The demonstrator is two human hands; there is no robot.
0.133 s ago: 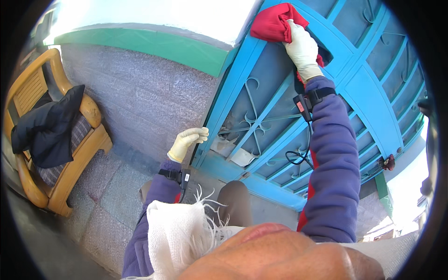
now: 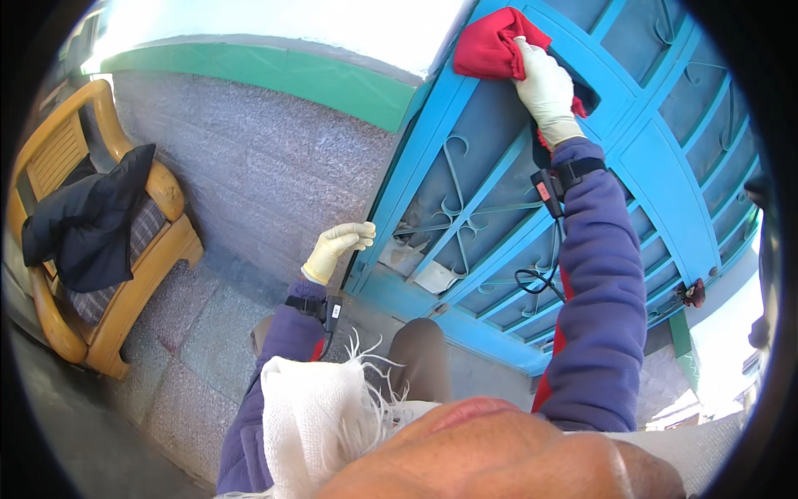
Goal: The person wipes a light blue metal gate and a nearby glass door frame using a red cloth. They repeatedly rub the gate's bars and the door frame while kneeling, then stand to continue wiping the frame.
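My right hand [image 2: 546, 93], in a pale glove, is raised against the upper part of a blue metal door [image 2: 623, 116]. Its fingers are closed on a bunched red cloth [image 2: 495, 46], which lies over the door's frame near its edge. Some red fabric also shows behind my wrist. Lower down, my left hand [image 2: 339, 248], gloved too, is held beside the door's near edge with its fingers bent and pressed together. Nothing shows in it; whether the fingertips touch the frame I cannot tell. Scrolled bars [image 2: 457, 220] cross the door's dark panels.
A wooden armchair [image 2: 170, 191] with a black jacket [image 2: 96, 220] over its seat stands at the left. A grey stone wall [image 2: 249, 150] with a green band [image 2: 249, 71] runs between chair and door. Stone paving [image 2: 195, 349] lies below. A cable [image 2: 540, 287] hangs from my right wrist.
My right hand and the red cloth have shifted slightly right and down in the picture. The whole view has tilted a little. My left hand keeps its shape.
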